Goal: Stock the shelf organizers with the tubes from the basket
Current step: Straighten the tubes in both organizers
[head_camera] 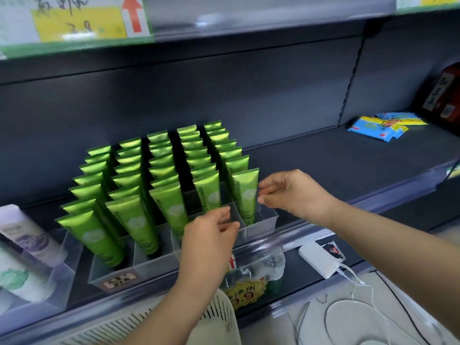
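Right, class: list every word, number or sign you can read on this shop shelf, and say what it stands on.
"Chamomile": side of the front green plastic tube.
"9.9": yellow price tag at the shelf's front rail; its characters are blurred.
Red up arrow, no words: white sign on the shelf edge above.
Too blurred to read: handwritten yellow label, sticker on the clear plastic organizer, dark red box, blue packets.
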Motion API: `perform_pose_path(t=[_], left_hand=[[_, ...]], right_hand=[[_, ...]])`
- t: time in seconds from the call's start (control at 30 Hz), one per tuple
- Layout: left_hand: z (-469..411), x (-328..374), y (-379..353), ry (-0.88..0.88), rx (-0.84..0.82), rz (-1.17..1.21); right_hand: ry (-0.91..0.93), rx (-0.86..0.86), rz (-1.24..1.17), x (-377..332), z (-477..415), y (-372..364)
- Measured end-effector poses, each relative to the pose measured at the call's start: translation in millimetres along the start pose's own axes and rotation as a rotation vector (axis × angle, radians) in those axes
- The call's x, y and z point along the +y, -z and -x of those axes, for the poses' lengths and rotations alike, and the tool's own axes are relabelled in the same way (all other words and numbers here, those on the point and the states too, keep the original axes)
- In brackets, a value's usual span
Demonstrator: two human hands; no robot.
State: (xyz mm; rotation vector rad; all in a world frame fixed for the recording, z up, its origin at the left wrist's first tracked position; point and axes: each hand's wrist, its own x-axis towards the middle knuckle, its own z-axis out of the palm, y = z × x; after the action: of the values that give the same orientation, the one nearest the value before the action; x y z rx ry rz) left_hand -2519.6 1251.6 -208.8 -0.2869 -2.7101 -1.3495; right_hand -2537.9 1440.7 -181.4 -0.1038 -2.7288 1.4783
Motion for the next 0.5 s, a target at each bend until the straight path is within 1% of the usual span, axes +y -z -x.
perform_pose_path(t=[0.1,0.27,0.5], left_hand=[[-4,-4,-13,0.011,0.027,0.006],[-11,-3,-25,-0.019,0.087,0.010],[-18,4,-29,-0.006,0.129,0.017]], right_hand=[[0.013,0.000,-0.003,-1,-1,-8],[0.009,-0.011,0.066,4,-3,-15],[0.030,0.012,-0.019,9,-3,-20]])
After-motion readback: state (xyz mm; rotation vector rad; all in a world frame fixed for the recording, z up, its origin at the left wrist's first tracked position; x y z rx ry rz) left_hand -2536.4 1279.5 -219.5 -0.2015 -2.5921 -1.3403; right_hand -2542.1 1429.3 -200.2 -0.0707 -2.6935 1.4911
